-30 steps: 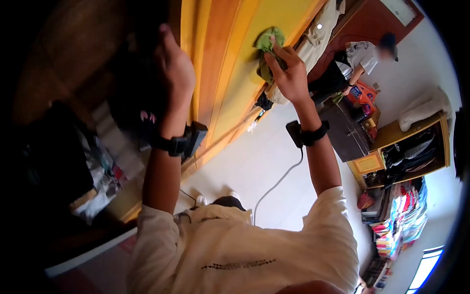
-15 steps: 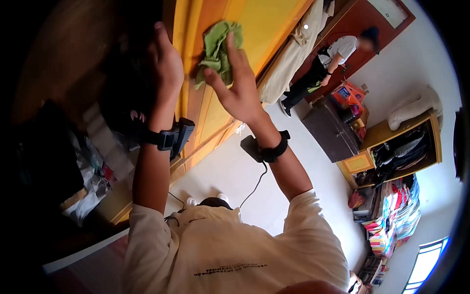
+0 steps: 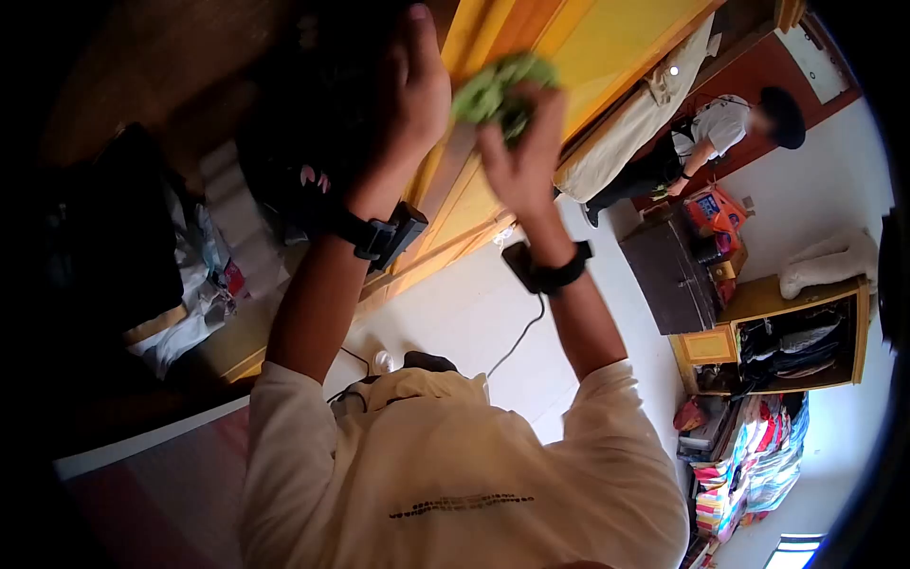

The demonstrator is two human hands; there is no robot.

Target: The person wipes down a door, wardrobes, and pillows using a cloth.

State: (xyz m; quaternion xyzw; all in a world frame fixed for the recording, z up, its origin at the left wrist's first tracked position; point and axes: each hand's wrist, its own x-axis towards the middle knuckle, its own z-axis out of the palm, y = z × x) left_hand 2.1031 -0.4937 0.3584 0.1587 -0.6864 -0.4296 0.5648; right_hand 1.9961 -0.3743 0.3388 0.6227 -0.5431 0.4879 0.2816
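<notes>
My right hand (image 3: 526, 156) is closed on a crumpled green cloth (image 3: 498, 90), pressing it to the face of a yellow wooden cabinet door (image 3: 607, 47). Both cloth and fingers are smeared by motion. At the door's left edge is my left hand (image 3: 417, 95), with its visible fingers stretched upward and nothing seen in it; some of its fingers are lost in the dark. Each wrist wears a black strap with a small device, and a thin cable hangs from the right one.
Left of the door, the dark cabinet interior holds clothes and bags (image 3: 204, 275). A person (image 3: 720, 128) stands by a red-brown door at the right. Beyond the pale floor (image 3: 445, 313) are a dark chest (image 3: 668, 270), a small open wardrobe (image 3: 796, 337) and piled fabrics (image 3: 754, 465).
The view has shifted, so both hands and the door appear farther right. The green cloth is more bunched under my right hand. The person in the background leans further forward.
</notes>
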